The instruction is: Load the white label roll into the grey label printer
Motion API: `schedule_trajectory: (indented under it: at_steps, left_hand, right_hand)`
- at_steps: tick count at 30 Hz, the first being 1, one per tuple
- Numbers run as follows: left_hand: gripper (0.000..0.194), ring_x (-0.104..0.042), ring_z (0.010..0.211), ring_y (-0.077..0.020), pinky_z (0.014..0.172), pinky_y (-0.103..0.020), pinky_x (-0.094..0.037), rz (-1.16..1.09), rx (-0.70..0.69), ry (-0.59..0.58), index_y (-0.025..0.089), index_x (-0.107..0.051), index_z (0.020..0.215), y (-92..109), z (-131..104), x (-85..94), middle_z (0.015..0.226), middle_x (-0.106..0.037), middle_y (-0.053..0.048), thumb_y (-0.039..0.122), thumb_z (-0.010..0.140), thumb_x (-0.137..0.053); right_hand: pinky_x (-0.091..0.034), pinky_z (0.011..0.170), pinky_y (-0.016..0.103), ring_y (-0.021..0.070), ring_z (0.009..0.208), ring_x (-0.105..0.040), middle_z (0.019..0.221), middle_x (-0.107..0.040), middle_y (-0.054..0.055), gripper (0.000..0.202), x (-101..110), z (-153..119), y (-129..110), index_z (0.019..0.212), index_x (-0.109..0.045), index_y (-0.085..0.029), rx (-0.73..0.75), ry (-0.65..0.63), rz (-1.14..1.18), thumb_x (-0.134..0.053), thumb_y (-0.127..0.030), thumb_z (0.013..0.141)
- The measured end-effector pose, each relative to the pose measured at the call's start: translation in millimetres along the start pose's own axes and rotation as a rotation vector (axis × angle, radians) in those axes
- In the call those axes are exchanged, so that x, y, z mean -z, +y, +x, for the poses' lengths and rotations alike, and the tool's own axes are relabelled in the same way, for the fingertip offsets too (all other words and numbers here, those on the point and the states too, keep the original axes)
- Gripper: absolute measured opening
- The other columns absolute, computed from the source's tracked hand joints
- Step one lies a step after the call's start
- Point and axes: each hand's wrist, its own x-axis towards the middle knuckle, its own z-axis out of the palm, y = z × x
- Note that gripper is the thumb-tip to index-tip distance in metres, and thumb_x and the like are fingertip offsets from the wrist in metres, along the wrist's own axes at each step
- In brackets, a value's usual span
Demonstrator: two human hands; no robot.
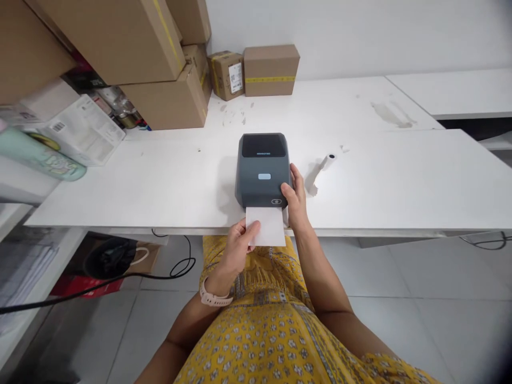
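Observation:
A dark grey label printer (262, 170) stands on the white table near its front edge. From its front slot a blank white label (272, 226) sticks out past the table edge. My left hand (240, 240) pinches the label's left side, thumb on top and fingers beneath. My right hand (296, 198) grips the printer's lower right side, with the thumb on its front corner. To the right of the printer lies a thin roll of white paper (327, 161) with a torn loose end.
Cardboard boxes (168, 101) are stacked at the back left, with two smaller taped boxes (272, 72) by the wall. A mint-green bottle (44, 154) and a white carton (86, 130) are at the left. Below the table, a black cable (140, 274) runs across.

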Motion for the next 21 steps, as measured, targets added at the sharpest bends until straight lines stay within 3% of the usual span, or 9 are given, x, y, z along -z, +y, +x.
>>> schedule_trajectory:
  at_steps: [4,7,11,14,17,21]
  left_hand:
    - [0.058,-0.039,0.046,-0.0069,0.043,-0.021,-0.028,0.067,-0.024,0.000,0.017,-0.067,0.081,-7.6,1.9,0.5,0.057,-0.053,0.005,0.071,0.067,-0.082]
    - [0.058,-0.036,0.044,-0.0071,0.043,-0.022,-0.027,0.118,-0.040,-0.013,0.018,-0.063,0.072,-11.8,4.9,5.8,0.053,-0.049,0.006,0.072,0.066,-0.083]
    - [0.056,-0.042,0.048,-0.0107,0.049,-0.025,-0.032,0.274,-0.158,-0.025,0.020,-0.054,0.061,-5.0,-1.7,20.2,0.052,-0.045,0.004,0.067,0.087,-0.069]
    - [0.041,-0.048,0.056,-0.0126,0.055,-0.026,-0.039,0.288,-0.352,0.110,0.021,-0.066,0.080,6.5,-4.3,32.0,0.064,-0.055,0.002,0.057,0.099,-0.058]
    - [0.031,-0.051,0.057,-0.0124,0.056,-0.025,-0.042,0.226,-0.510,0.270,0.021,-0.068,0.104,18.2,5.9,40.9,0.073,-0.061,0.001,0.050,0.100,-0.059]
    - [0.028,-0.058,0.069,-0.0135,0.062,-0.025,-0.047,0.243,-0.616,0.325,0.022,-0.065,0.119,29.0,33.2,46.2,0.088,-0.067,-0.001,0.043,0.101,-0.062]
  right_hand:
    - [-0.044,0.121,0.056,0.0292,0.152,-0.047,0.168,-0.042,0.017,0.077,-0.2,-2.2,0.0,0.161,-0.035,-0.025,0.009,-0.007,-0.034,-0.058,-0.060,0.097]
    - [-0.040,0.124,0.057,0.0288,0.156,-0.042,0.170,-0.038,0.015,0.070,-2.0,-4.9,-13.8,0.162,-0.033,-0.028,0.078,0.013,-0.149,-0.054,-0.055,0.101]
    - [-0.026,0.129,0.064,0.0305,0.165,-0.021,0.175,-0.032,0.000,0.037,-3.2,-5.4,-41.7,0.140,-0.060,-0.037,0.371,0.028,-0.487,-0.047,-0.036,0.106]
    - [-0.017,0.130,0.068,0.0333,0.164,-0.021,0.167,-0.047,-0.005,0.029,-2.0,-2.0,-55.8,0.124,-0.070,-0.038,0.546,-0.046,-0.714,-0.047,-0.033,0.106]
    - [-0.010,0.130,0.070,0.0355,0.163,-0.025,0.161,-0.055,-0.005,0.026,-0.3,4.6,-64.8,0.122,-0.070,-0.037,0.571,-0.116,-0.850,-0.050,-0.039,0.106]
    - [-0.009,0.130,0.069,0.0349,0.161,-0.030,0.155,-0.061,-0.005,0.022,-0.5,16.3,-74.9,0.107,-0.071,-0.032,0.591,-0.231,-0.909,-0.050,-0.039,0.107]
